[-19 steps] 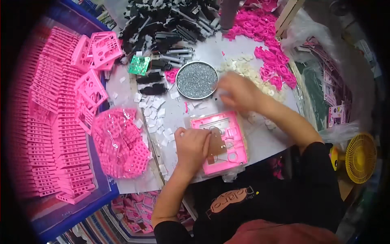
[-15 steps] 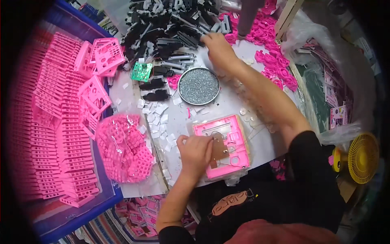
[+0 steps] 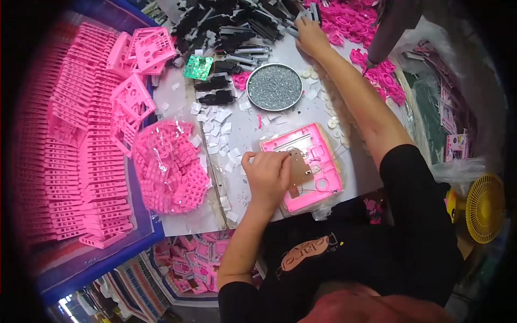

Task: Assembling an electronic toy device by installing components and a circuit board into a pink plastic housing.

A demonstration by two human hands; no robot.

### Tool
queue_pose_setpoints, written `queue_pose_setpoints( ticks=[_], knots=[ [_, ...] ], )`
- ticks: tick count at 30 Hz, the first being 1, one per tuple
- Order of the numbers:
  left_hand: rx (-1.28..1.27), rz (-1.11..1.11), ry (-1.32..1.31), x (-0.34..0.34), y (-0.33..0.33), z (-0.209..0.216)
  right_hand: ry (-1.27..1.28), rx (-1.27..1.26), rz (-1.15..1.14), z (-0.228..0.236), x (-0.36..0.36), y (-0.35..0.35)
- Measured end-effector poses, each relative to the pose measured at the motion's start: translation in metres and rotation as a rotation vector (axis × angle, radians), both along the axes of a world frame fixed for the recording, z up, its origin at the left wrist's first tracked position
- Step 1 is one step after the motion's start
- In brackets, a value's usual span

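Observation:
A pink plastic casing (image 3: 334, 185) lies on a wrapped pad in front of me, with loops of thin wire and a ring-shaped opening inside it. My left hand (image 3: 267, 177) pinches the edge of a brown circuit board (image 3: 302, 175) that sits tilted over the casing's left half. At the far side, my right hand (image 3: 313, 40) has its fingers closed around a black-and-grey plastic part (image 3: 311, 15) at the edge of a pile of such parts (image 3: 242, 37). Fingers partly hide their grip on it.
A round tin of small metal pieces (image 3: 275, 87) stands mid-table. A green circuit board (image 3: 198, 67), white paper squares (image 3: 218, 129) and a bag of pink parts (image 3: 169, 167) lie left. Pink casings fill a blue crate (image 3: 153, 234). A dark tool (image 3: 385, 40) hangs far right.
My right hand has shifted right along the pile to the black-and-grey part. My left hand stays on the brown board. The whole view has shifted, with the table appearing higher.

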State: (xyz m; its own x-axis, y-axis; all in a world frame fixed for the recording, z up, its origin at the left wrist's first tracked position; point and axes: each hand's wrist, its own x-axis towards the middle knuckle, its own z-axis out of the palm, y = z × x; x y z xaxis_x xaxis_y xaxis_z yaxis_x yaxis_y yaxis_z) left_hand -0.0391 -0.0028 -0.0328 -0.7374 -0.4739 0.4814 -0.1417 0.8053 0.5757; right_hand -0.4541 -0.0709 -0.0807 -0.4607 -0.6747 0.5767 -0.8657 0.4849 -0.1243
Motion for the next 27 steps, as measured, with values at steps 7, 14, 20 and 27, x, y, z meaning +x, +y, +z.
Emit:
queue_pose_setpoints(
  ticks=[7,14,20,27],
  knots=[
    [0.075,0.012,0.08,-0.007,0.002,-0.006,-0.238,-0.244,0.029,-0.009,0.009,0.011],
    [0.467,0.207,0.177,0.003,-0.001,-0.019,-1.4,-0.281,0.221,0.073,0.127,0.164],
    [0.293,0.053,0.105,0.002,-0.012,-0.005,-1.128,0.25,0.47,0.095,0.222,0.193],
    [0.11,-0.104,0.026,0.001,-0.022,0.006,-0.288,0.209,0.717,0.105,0.232,0.186]
  ],
)
